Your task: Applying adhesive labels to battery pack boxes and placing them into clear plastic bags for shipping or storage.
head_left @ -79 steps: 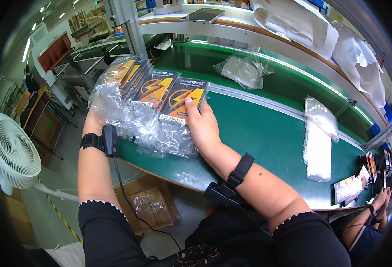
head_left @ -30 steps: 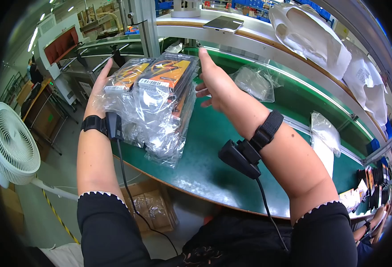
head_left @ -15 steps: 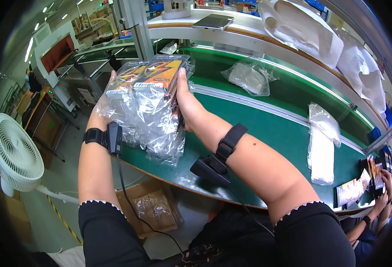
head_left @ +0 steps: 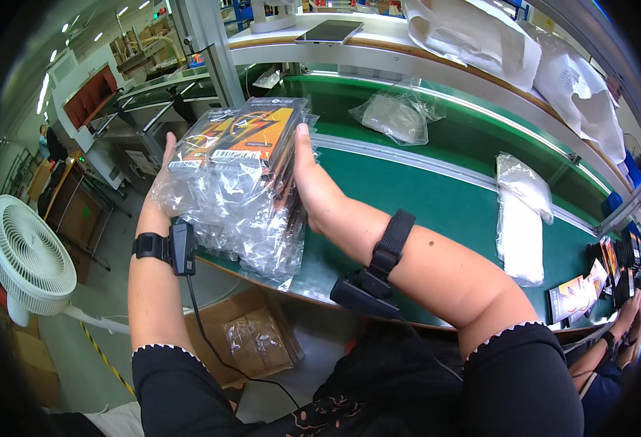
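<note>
Between my hands is a stack of orange-and-black flat boxes (head_left: pixel 251 136) in clear plastic bags, two side by side on top with more layers beneath. Loose plastic film (head_left: pixel 236 207) hangs crumpled down the side nearest me. My left hand (head_left: pixel 164 166) presses against the stack's left side, thumb pointing up, most of its fingers behind the bags. Against the right side lies my right hand (head_left: pixel 308 169), thumb up, its other fingers mostly hidden. Both hands are closed on the stack, which sits at the left end of the green table (head_left: pixel 378 189).
Clear bags lie on the green belt (head_left: pixel 394 120) and a white-filled bag (head_left: pixel 520 233) on the table. At far right, another person's hands (head_left: pixel 630 309) are beside similar boxes. A white fan (head_left: pixel 30 244) stands left; an open carton (head_left: pixel 291 349) sits below.
My view has shifted slightly. The stack stays between both hands, a little lower in the picture, and its right side shows more. The other person's hands have moved slightly.
</note>
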Available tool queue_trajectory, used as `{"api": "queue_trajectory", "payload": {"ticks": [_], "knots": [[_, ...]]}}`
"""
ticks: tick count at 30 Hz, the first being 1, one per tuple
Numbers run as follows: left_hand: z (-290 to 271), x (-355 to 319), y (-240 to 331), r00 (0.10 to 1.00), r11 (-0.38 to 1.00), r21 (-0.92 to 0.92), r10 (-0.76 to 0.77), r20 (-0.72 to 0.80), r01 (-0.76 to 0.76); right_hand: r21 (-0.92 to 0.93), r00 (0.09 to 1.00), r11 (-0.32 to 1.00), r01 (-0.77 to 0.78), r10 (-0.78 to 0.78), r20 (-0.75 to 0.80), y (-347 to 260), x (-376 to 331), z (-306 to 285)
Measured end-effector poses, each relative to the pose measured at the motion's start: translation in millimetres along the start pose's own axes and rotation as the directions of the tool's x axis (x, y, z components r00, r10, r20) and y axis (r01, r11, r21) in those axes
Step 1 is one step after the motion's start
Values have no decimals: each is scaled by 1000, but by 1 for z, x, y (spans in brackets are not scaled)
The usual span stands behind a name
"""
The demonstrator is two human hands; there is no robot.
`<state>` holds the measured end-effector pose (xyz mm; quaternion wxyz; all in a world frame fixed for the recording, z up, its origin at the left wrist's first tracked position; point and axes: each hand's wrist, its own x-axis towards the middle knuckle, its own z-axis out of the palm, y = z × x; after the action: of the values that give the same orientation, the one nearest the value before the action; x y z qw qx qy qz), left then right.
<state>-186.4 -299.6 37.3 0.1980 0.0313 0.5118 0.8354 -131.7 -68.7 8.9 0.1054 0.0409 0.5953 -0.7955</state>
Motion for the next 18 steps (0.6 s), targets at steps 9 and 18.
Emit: {"api": "queue_trajectory", "payload": {"ticks": [9, 18], "knots": [[24, -73, -83, 388, 555, 589, 832, -398, -587, -262, 983, 965, 18, -65, -173, -50, 25, -73], [125, -150, -230, 492, 42, 822, 818, 298, -568, -268, 977, 944, -194, 212, 38, -2, -36, -119]]}}
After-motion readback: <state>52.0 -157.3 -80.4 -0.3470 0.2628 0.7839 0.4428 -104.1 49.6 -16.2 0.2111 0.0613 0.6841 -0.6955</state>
